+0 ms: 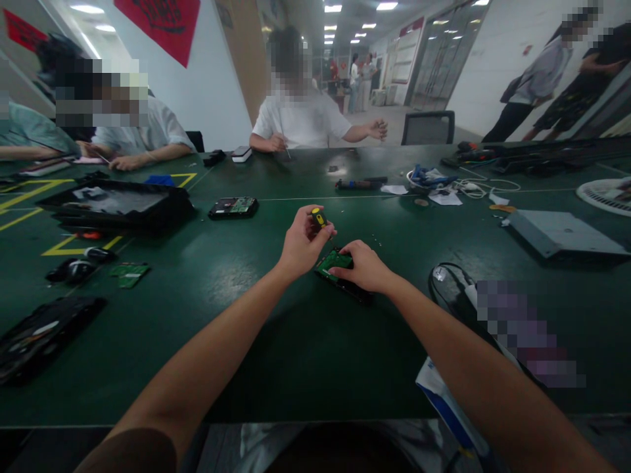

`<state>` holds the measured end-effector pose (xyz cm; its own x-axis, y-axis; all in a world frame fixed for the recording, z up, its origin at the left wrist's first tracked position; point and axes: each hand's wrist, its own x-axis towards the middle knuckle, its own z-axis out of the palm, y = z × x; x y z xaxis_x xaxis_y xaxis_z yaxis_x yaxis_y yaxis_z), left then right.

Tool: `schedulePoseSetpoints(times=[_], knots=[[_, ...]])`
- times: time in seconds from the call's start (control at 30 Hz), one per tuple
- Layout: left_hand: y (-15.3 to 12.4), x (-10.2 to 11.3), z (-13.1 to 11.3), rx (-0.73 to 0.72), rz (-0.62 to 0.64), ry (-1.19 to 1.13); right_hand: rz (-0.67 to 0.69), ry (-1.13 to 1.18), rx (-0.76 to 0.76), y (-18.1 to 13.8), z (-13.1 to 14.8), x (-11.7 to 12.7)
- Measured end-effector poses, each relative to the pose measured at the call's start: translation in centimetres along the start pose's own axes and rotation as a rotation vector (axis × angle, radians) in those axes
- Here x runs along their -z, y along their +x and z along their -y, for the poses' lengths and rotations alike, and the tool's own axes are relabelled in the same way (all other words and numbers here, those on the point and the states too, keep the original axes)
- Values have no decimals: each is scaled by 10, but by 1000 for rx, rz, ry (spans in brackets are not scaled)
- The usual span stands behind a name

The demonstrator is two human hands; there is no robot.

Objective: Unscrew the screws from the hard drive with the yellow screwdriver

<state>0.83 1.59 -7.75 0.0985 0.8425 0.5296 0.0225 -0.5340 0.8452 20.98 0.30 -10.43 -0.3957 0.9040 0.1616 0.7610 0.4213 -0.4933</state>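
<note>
Near the middle of the table, my left hand [302,242] is closed around a screwdriver with a yellow and black handle [319,218]. Its shaft points down toward a black device with a green circuit board [335,261]; whether the tip touches it I cannot tell. My right hand [365,266] grips that device from the right, thumb across the board and fingers over its far edge. The device lies tilted on the green table [276,328]. Several tiny pale bits, too small to name, lie just beyond my right hand.
Left are a black tray [118,203], a loose green board [131,273] and a black casing [46,335]. Another opened device [233,207] lies farther back. A grey metal box [566,233] and cables [473,189] are at right. A person in white [303,121] sits opposite.
</note>
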Motion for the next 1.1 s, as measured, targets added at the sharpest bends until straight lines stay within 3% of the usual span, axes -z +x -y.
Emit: schedulePoseSetpoints(times=[1.1], knots=[[0,-1,-1,-16,9,-2,-6,-3,6,-1,3,2]])
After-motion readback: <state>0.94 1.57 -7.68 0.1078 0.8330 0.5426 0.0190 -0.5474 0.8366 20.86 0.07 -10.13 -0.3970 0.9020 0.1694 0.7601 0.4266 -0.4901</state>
